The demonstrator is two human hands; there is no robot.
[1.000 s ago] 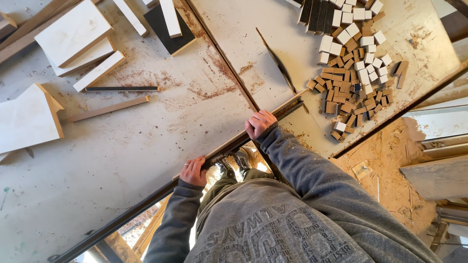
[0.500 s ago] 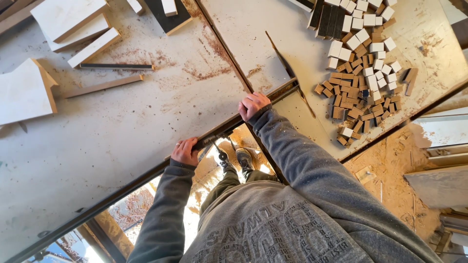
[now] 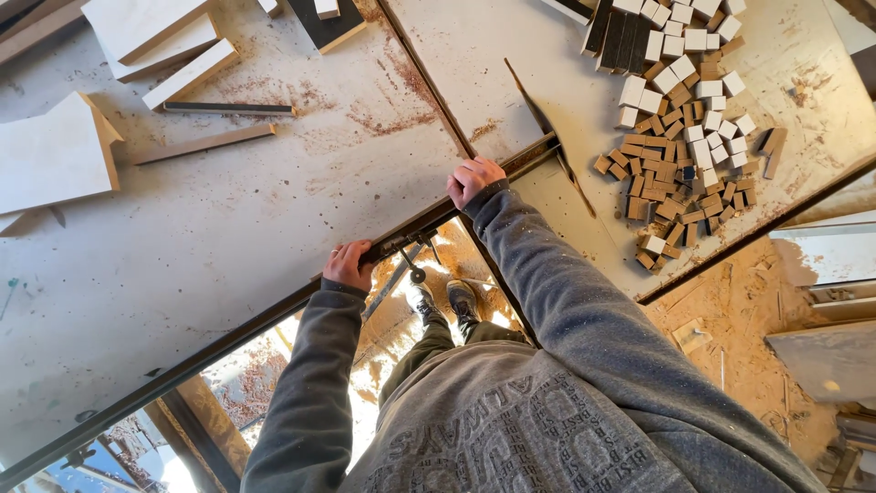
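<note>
Both hands grip a dark metal rail [image 3: 274, 315] that runs along the near edge of a dusty grey table [image 3: 228, 228]. My left hand [image 3: 347, 265] is curled over the rail, beside a small lever and knob hanging under it. Further along and higher in view, my right hand [image 3: 474, 178] is closed on the rail's end, where it meets a second table surface [image 3: 511, 82]. A thin dark blade-like strip [image 3: 547, 128] stands in a slot just right of my right hand. Grey sleeves cover both arms.
A pile of several small white and brown wooden blocks [image 3: 684, 137] lies on the right table. White boards [image 3: 50, 155] and thin wooden strips [image 3: 203, 143] lie on the left table. My shoes [image 3: 443, 297] stand on a sawdust-covered floor [image 3: 730, 301] below.
Both hands, still on the rail, have moved away from me, and the left table with its boards has shifted the same way relative to the pile of blocks.
</note>
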